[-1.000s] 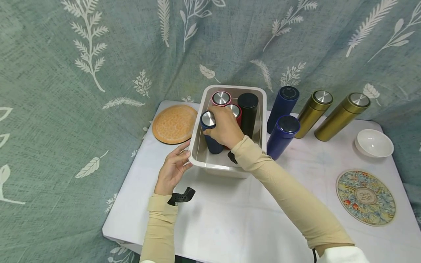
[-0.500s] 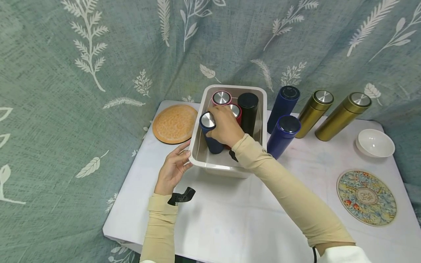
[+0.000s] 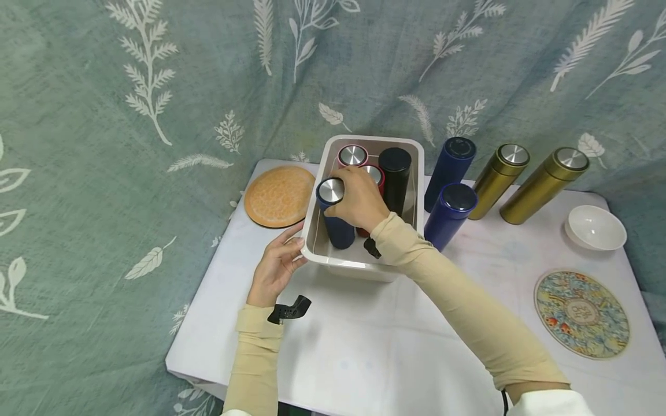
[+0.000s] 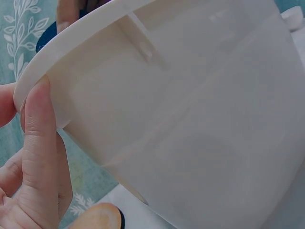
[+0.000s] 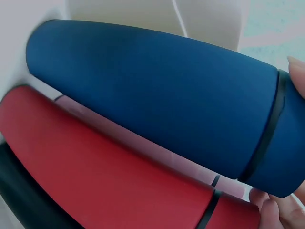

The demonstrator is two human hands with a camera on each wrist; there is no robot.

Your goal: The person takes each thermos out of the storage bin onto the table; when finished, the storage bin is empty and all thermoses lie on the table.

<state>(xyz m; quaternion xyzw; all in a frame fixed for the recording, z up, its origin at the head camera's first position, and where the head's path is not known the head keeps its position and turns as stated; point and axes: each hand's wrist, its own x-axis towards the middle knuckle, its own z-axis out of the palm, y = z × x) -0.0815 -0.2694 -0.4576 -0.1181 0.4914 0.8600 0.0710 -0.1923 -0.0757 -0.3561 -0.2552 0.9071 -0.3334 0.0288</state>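
Note:
My right hand (image 3: pixel 361 199) grips a dark blue thermos (image 3: pixel 340 234) around its steel-topped cap, inside a pale plastic bin (image 3: pixel 359 266). In the right wrist view, the blue thermos (image 5: pixel 157 95) fills the middle, with fingertips at its cap end. A red thermos (image 5: pixel 109 157) lies right beside it in that view, and a strip of a pink thermos (image 5: pixel 143 143) shows between the two. Behind my right hand, a black thermos (image 3: pixel 394 179) stands in the bin. My left hand (image 3: pixel 274 263) pinches the bin's near left rim between thumb and fingers.
Two blue thermoses (image 3: pixel 450 216) stand just right of the bin, with two gold thermoses (image 3: pixel 543 185) farther right. A white bowl (image 3: pixel 595 228) and a patterned round mat (image 3: pixel 581 314) are at the right. An orange round mat (image 3: pixel 279 196) lies left of the bin, near the curtain.
The lower end of the blue thermos has shifted slightly towards the near wall of the bin. My right hand keeps its grip on the cap, and my left hand stays at the rim.

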